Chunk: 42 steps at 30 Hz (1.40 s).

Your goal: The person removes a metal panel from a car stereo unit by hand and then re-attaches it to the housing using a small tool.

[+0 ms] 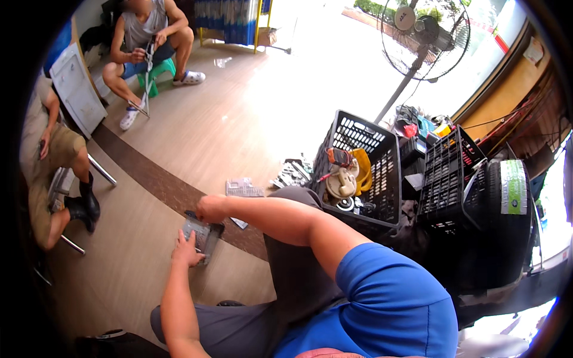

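A grey, flat metal device or casing (208,237) lies on the floor between my feet, with dark parts along its edges. My left hand (186,250) rests on its near left side, fingers stretched out and pressing on the grey surface. Over the far end, my right hand (212,209) is closed with the knuckles up. A small dark end pokes out just left of that fist, but what the fingers hold is hidden. Beyond the right hand lies a light grey perforated plate (243,187). A small pale piece (239,223) lies right of the device.
A heap of metal parts (293,173) lies near a black crate (365,128) holding a meter and a yellow tool. Another black crate (450,173) and a tyre (510,215) stand right. A fan (425,30) stands behind. Two people sit left, one on a green stool (160,73).
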Tool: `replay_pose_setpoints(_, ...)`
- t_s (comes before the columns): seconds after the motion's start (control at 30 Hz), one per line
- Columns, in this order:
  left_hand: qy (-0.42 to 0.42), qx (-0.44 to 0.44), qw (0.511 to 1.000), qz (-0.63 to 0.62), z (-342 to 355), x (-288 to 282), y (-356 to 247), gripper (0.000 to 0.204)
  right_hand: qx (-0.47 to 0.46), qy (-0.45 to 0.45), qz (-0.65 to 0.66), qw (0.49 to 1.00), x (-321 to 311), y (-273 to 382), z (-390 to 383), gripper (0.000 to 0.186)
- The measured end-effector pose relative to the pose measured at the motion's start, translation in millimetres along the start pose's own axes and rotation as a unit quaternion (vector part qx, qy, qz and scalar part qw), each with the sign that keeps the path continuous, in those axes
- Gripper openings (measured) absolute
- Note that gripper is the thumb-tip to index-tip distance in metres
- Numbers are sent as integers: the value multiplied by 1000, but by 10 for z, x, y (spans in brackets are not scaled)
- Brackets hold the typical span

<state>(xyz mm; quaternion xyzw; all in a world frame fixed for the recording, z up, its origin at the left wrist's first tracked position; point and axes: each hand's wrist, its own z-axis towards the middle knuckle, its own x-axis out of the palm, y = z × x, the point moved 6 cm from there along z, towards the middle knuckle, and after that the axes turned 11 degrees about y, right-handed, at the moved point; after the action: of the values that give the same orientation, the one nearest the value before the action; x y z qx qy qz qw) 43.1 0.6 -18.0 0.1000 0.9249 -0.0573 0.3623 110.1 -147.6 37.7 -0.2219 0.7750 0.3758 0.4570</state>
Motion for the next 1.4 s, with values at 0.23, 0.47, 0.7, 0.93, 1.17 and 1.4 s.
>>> replay_pose_setpoints(0.23,-22,6,1000,-14,-88,0,33,98,12,-10,41,999,-61,104,-49,23)
replay_pose_setpoints(0.47,-20,10,1000,-19,-98,4,101,100,22,6,15,1000,-138,124,16,26)
replay_pose_setpoints(0.7,-19,15,1000,-16,-55,24,85,100,10,9,0,1000,-65,107,-8,27)
replay_pose_setpoints(0.93,-1,-4,1000,2,-61,45,93,99,-1,-17,39,999,-122,175,-63,26)
replay_pose_setpoints(1.17,7,5,1000,4,-63,-39,2,98,13,-21,38,999,-107,77,-109,22)
replay_pose_setpoints(1.4,-16,14,1000,-4,38,102,143,98,46,21,6,999,-37,158,-36,28)
